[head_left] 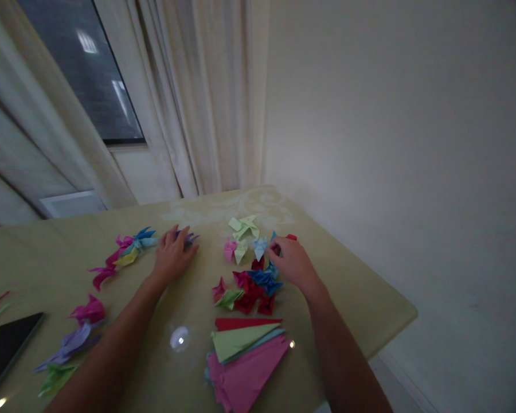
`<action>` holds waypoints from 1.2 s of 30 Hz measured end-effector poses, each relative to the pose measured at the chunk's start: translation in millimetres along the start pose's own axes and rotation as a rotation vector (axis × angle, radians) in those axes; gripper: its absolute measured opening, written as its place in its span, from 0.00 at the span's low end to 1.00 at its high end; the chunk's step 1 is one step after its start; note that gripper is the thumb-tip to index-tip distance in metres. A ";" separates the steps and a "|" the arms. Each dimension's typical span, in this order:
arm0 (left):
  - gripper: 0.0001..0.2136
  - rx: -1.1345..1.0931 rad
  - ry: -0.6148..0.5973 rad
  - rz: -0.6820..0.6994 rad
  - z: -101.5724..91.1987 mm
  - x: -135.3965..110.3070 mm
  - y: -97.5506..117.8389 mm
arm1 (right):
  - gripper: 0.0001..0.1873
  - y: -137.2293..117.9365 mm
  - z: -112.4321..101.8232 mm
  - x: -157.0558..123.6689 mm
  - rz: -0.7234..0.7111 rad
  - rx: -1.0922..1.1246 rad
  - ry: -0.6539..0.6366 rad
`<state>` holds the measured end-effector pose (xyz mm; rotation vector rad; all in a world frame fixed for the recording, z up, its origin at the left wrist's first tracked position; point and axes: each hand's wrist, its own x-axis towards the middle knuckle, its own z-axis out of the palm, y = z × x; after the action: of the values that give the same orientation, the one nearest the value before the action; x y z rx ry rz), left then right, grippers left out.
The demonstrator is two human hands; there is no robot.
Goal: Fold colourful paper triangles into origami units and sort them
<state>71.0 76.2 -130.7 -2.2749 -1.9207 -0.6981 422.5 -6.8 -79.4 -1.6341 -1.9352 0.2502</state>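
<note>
My left hand point(172, 252) lies on the yellow table point(348, 275) with its fingers over a purple folded paper piece point(190, 237). My right hand point(291, 261) reaches into a heap of small folded paper flowers point(253, 284) in red, blue, pink and green. Its fingers are bent and pinch at a piece by a light blue flower point(260, 246); a red bit point(291, 236) shows past the fingertips. What the fingers hold is hidden.
A stack of pink, green and red paper sheets point(243, 358) lies near me. A row of joined flowers point(126, 252) stretches left, with more flowers point(75, 338) at the lower left. A dark tablet point(6, 344) lies by the left edge. The table's right edge drops off by the wall.
</note>
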 end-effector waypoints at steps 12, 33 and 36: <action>0.13 -0.184 -0.250 0.121 -63.7 22.4 -4.2 | 0.11 -27.0 28.3 -3.7 -0.108 0.234 0.077; 0.13 -0.827 -0.479 0.341 -92.7 -14.8 119.4 | 0.04 -52.6 28.1 -14.9 -0.244 0.651 0.211; 0.20 -0.880 -0.489 0.309 -88.8 -14.9 119.6 | 0.04 -52.3 29.0 -14.9 -0.219 0.704 0.215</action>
<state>157.8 6.6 -30.5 -3.4470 -1.4841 -1.2021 364.2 -26.5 -81.5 -0.9398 -1.5878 0.5664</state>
